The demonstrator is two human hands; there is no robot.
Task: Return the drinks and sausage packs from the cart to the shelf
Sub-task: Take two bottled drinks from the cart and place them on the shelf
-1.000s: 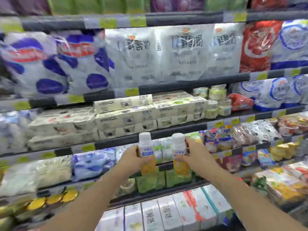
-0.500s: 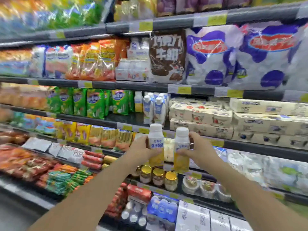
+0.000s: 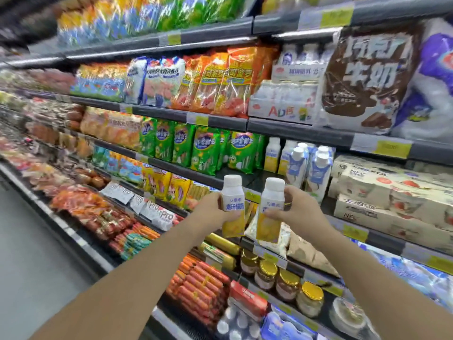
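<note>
1. The left hand (image 3: 213,208) grips a white-capped plastic drink bottle with a yellow lower label (image 3: 232,204), upright.
2. The right hand (image 3: 297,209) grips a second matching white-and-yellow bottle (image 3: 270,208), tilted slightly, just beside the first.
3. Beyond both hands, 2 similar bottles (image 3: 272,154) stand on the dark store shelf (image 3: 255,184).

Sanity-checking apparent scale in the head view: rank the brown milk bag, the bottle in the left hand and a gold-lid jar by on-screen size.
1. brown milk bag, largest though farther away.
2. bottle in the left hand, nearest the camera, so inflated.
3. gold-lid jar, smallest.
</note>
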